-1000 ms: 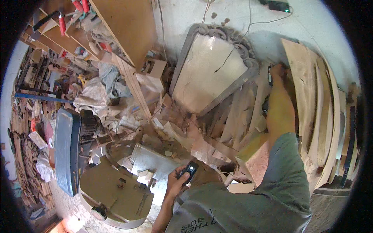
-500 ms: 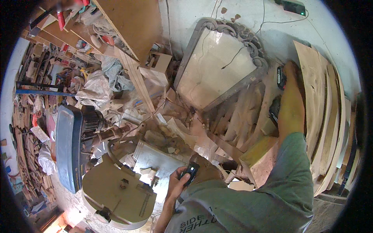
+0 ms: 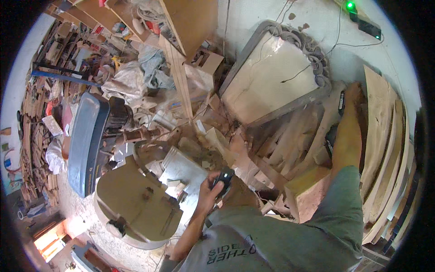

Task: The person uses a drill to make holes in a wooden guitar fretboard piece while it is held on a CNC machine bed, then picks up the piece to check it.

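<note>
Left hand point(image 3: 211, 192) has a small black gadget point(image 3: 225, 177) in it, fingers closed around the thing and the thumb laid over its near face. Looks like a snug grip, no gap I can see. The gadget's near the middle of the view, held up right by the top edge of the grey clothing point(image 3: 281, 235). Right hand's out of shot, so can't tell what its fingers are up to.

Just left of the gadget, lower down, there's a shiny metal plate point(image 3: 190, 170) with some wood offcuts on it, then a big beige machine point(image 3: 136, 204) with black knobs. Past that, a blue-grey housing point(image 3: 86, 145) with a dark motor point(image 3: 120, 113) beside it.

Up top, a carved frame point(image 3: 233, 75) around a pale panel point(image 3: 272, 77) is leaning on the wall point(image 3: 253, 11), tilted over, with a thin cable hanging across it. To the right there's a bare leg (by the look of it) point(image 3: 349, 140) next to a stack of boards point(image 3: 380, 140) standing on end. Upper left is mostly clutter: a blue bar point(image 3: 65, 77), a pale sack point(image 3: 127, 81) and a bluish cloth point(image 3: 156, 65).
</note>
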A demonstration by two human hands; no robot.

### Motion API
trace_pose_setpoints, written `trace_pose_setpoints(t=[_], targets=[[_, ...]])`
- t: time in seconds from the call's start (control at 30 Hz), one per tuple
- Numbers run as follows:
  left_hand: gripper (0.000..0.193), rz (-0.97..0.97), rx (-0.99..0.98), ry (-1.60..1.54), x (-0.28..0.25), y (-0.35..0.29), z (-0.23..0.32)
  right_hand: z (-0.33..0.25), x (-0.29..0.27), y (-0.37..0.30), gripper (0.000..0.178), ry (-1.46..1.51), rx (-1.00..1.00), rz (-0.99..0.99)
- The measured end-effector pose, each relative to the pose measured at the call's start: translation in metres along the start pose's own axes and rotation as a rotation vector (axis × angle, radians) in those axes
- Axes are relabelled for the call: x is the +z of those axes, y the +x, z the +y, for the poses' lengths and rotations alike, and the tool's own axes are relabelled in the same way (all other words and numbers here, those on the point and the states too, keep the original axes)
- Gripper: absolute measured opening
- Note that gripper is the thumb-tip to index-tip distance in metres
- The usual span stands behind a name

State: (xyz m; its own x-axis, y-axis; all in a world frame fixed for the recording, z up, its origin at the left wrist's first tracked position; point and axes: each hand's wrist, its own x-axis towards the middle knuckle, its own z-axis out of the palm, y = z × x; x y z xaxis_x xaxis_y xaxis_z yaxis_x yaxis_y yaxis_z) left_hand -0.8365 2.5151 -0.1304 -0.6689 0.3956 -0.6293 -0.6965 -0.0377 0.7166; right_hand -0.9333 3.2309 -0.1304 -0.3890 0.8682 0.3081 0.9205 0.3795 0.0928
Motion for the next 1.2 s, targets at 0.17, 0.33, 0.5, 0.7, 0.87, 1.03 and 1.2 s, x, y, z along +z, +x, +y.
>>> trace_pose_setpoints(t=[0.17,0.33,0.5,0.7,0.87,1.03,1.2], targets=[[0.044,-0.122,0.156,-0.062,0.007,0.016,0.008,-0.045,-0.044,-0.018,0.039,-0.116,-0.087,-0.083],[0.050,-0.246,0.362,-0.070,0.025,0.050,0.022,-0.022,-0.022,-0.010,0.024,0.516,-0.158,-0.290],[0.043,-0.261,0.239,-0.147,0.059,0.059,0.058,-0.086,-0.103,-0.115,0.013,1.569,0.107,-0.872],[0.057,-0.529,-0.015,-0.628,0.086,0.064,0.084,-0.120,-0.235,-0.253,0.019,1.534,-0.073,-0.810],[0.058,-0.570,-0.047,-0.664,0.099,0.063,0.085,-0.118,-0.265,-0.323,0.019,1.638,-0.258,-0.823],[0.038,-0.127,0.266,-0.245,0.119,0.057,0.085,-0.111,-0.265,-0.340,0.017,1.642,-0.272,-0.759],[0.040,0.243,0.977,0.412,0.134,0.048,0.102,-0.103,-0.260,-0.335,0.015,1.713,-0.266,-0.765]])
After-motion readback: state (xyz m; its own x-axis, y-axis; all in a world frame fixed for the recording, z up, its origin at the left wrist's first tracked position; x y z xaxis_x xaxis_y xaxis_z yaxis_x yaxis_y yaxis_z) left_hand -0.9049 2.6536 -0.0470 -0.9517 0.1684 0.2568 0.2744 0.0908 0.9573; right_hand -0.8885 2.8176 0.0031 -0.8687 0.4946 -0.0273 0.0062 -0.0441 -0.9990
